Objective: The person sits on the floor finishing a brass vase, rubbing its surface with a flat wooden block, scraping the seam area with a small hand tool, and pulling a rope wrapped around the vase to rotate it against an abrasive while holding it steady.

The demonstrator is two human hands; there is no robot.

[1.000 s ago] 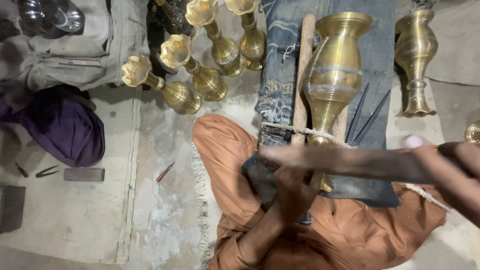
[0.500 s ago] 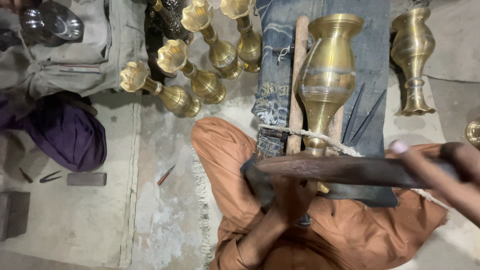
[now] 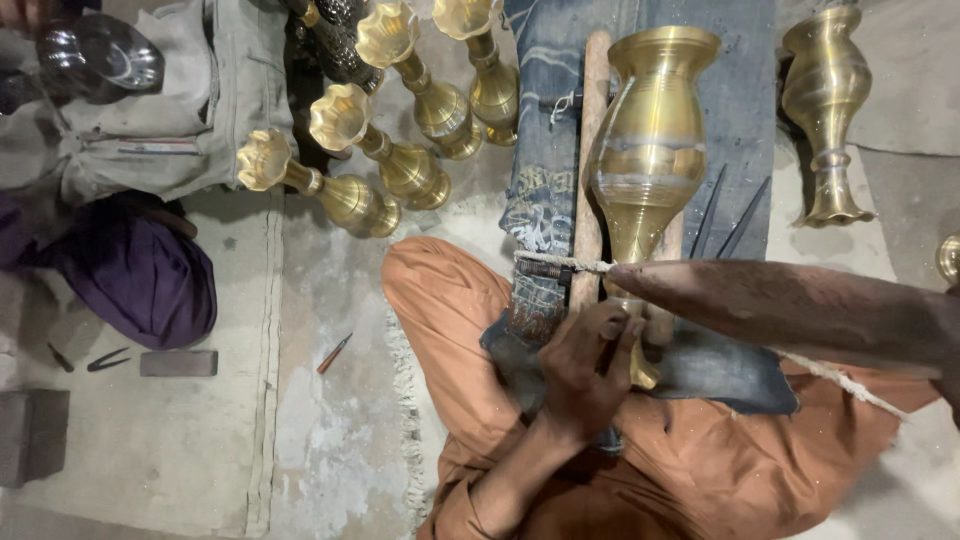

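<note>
Our left hand is closed around the foot of the brass vase, apparently pinching a small tool. Our right hand is out of frame; its wooden mallet crosses the vase's stem.

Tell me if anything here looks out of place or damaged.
Nothing looks damaged. One oddity: a small red-handled tool lies alone on the bare floor, apart from the brass vases.
</note>
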